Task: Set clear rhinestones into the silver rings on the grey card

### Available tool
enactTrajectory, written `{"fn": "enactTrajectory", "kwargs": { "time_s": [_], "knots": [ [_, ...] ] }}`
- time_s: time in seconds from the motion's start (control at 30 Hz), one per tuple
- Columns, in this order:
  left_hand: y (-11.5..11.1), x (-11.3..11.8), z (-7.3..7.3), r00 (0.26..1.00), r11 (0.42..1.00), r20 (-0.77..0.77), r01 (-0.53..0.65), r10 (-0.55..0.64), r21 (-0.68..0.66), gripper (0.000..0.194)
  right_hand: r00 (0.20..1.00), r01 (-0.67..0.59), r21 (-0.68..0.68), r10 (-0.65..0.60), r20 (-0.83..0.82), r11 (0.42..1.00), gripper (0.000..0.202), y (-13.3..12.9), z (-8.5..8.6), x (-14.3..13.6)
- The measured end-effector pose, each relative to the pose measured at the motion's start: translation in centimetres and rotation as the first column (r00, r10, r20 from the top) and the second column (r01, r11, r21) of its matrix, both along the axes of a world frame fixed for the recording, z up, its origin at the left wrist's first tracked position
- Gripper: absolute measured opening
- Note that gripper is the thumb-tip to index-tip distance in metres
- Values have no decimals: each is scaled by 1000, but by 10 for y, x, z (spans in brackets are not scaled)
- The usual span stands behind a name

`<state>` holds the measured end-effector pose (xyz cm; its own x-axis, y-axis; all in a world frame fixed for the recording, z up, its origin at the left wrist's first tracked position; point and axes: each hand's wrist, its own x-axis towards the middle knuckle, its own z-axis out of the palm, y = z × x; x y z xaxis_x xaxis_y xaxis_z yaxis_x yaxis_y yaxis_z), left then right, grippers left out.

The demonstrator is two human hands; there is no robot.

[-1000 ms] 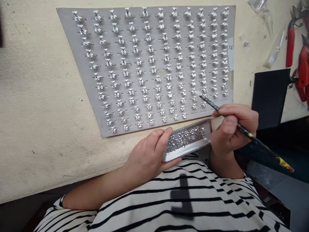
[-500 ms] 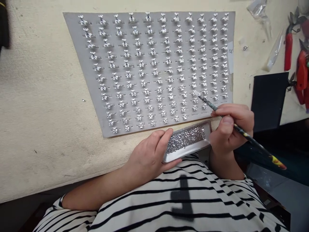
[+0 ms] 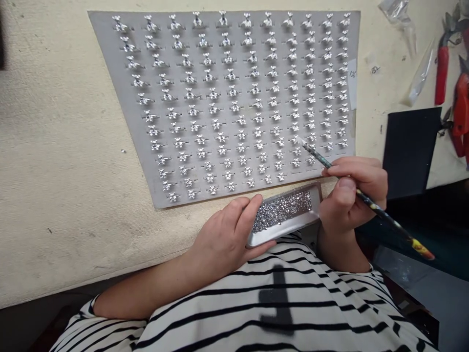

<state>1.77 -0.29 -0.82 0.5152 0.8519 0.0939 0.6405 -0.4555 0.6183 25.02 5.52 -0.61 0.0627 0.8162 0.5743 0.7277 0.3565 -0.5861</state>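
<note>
My left hand [image 3: 229,227] grips a small clear plastic box [image 3: 293,227] by its left end, fingers on the near and far sides. Loose sparkling stones [image 3: 282,210] lie inside it. In my right hand [image 3: 353,190] is a thin paintbrush [image 3: 381,213], dark and paint-flecked, pinched between thumb and fingers. Its pale tip points at one of the silver rings [image 3: 296,139] in the lower right of a grey board [image 3: 120,98]; whether it touches cannot be made out. Rows of bear-shaped rings stand in slits across the board.
Red-handled pliers [image 3: 442,73] lie at the far right, beside a dark flat pad [image 3: 410,151]. Clear plastic bags [image 3: 419,78] and a small marked paper [image 3: 374,69] are on the cream table [image 3: 54,195]. One loose shiny bit [image 3: 123,150] rests left of the board.
The view has shifted slightly, so the board's far edge sits a little higher. Both hands, the box and the paintbrush keep nearly the same positions.
</note>
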Motion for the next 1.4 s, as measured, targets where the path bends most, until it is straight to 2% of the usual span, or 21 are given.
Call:
{"fn": "enactTrajectory", "kwargs": {
  "time_s": [0.13, 0.33, 0.57, 0.8, 0.97, 1.17, 1.4],
  "knots": [
    [0, 0, 0, 1000, 1000, 0, 1, -1, -1, 74, 999, 9, 66, -7, -33, 998, 17, 1, -2, 0],
    [1, 0, 1, 1000, 1000, -6, 0, 0, -3, 73, 999, 41, 18, -41, -33, 999, 16, 0, -2, 2],
    [1, 1, 2, 1000, 1000, -21, 1, -1, 25, 72, 997, 48, 95, -42, -65, 994, 15, 3, -6, 2],
    [2, -1, 0, 1000, 1000, -6, 6, -6, 25, 75, 961, 8, 220, 53, -271, 975, 18, -1, 2, 5],
    [0, 0, 0, 1000, 1000, -10, -5, 5, 26, 82, 947, -122, 140, 157, -280, 983, 21, -28, 1, 9],
    [0, 1, 0, 1000, 999, -18, -16, 16, 35, 82, 949, -68, 125, 103, -298, 990, 20, -43, -8, 8],
    [0, 1, 0, 1000, 999, -20, -14, 14, 35, 83, 962, -120, 55, 130, -239, 991, 20, -46, -4, 2]
  ]
}}
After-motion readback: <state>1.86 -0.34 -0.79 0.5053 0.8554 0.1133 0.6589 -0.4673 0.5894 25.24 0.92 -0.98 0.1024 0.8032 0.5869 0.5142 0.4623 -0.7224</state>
